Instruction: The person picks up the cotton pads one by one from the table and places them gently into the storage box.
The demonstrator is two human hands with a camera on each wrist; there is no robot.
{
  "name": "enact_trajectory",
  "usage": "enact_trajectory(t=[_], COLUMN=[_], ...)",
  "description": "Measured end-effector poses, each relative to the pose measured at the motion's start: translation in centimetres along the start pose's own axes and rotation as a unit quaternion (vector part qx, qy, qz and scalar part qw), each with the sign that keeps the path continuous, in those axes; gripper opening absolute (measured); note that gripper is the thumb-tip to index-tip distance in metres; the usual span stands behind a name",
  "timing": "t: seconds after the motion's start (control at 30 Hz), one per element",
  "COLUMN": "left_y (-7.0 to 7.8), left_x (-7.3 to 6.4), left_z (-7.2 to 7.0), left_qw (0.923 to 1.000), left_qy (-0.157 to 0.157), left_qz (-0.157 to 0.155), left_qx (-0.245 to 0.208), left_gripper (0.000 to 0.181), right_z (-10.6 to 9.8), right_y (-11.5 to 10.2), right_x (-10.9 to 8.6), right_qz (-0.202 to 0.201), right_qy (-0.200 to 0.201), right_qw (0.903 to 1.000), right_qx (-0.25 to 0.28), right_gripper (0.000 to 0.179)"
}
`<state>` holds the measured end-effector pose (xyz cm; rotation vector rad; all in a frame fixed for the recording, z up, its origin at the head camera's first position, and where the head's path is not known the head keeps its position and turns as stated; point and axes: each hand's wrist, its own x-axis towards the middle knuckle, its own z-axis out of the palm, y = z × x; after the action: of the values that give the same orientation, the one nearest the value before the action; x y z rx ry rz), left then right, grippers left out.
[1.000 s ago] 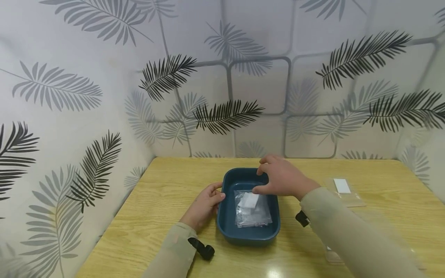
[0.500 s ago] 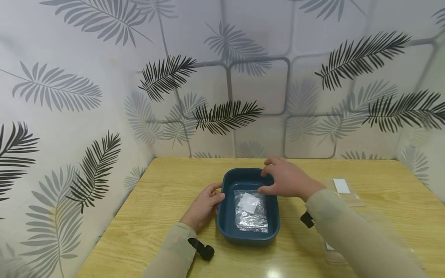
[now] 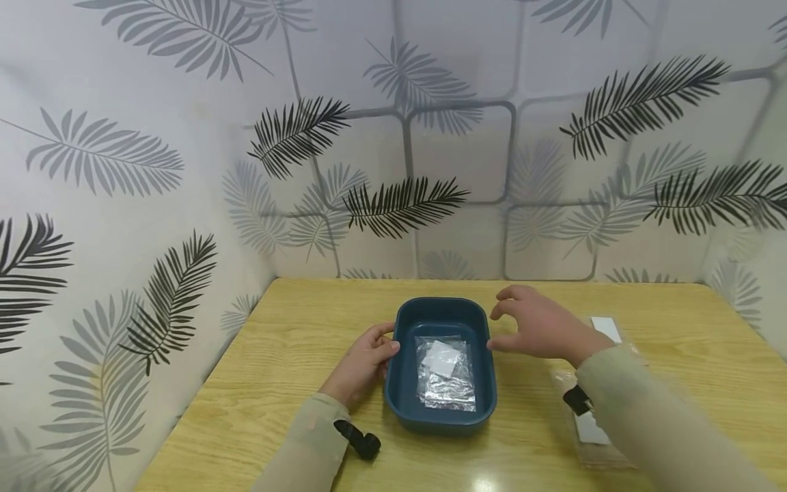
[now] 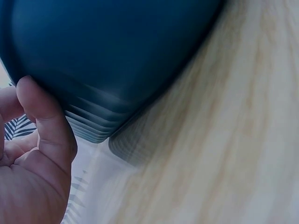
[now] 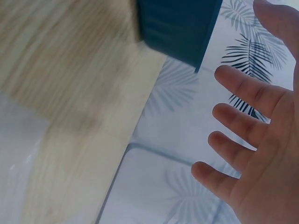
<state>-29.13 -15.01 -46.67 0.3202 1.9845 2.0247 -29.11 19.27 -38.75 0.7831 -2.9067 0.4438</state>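
Observation:
A deep blue plastic bin (image 3: 399, 403) stands on the table. Inside lie clear zip bags (image 3: 451, 396) bearing a white label or card (image 3: 441, 359), overlapping one another. At the bin's left side my left hand (image 3: 363, 362) holds the rim, thumb against it; the left wrist view shows the left thumb (image 4: 49, 121) at the bin's edge. My right hand (image 3: 541, 328) hangs just beyond the bin's right rim with nothing in it. Its spread fingers (image 5: 238, 121) show in the right wrist view, the bin's wall (image 5: 180, 28) near them.
More clear bags with white cards lie on the right: one bag (image 3: 605, 328) behind the right forearm, another (image 3: 590, 430) nearer, partly covered by the sleeve. The wooden table (image 3: 295, 314) meets a leaf-patterned wall (image 3: 455, 239) at its back edge.
My right hand has moved right, out from over the bin. The top bag has settled flat on the other bags in the bin. My left hand stays at the rim.

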Motion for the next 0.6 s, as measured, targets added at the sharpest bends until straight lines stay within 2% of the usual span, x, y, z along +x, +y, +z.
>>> enact_trajectory(t=[0.33, 0.6], left_y=[0.0, 0.0], left_x=[0.1, 0.1], left_z=[-0.4, 0.0], left_qw=[1.0000, 1.0000], left_qy=[0.002, 0.001], left_qz=[0.003, 0.004], left_qx=[0.004, 0.003], left_gripper=[0.051, 0.052], right_z=[-0.3, -0.4], right_y=[2.6, 4.2], right_x=[-2.9, -6.7], right_qz=[0.013, 0.003], right_qy=[-0.009, 0.000], right_qw=[0.9998, 0.9999], right_qx=[0.014, 0.016], right_gripper=[0.048, 0.046])
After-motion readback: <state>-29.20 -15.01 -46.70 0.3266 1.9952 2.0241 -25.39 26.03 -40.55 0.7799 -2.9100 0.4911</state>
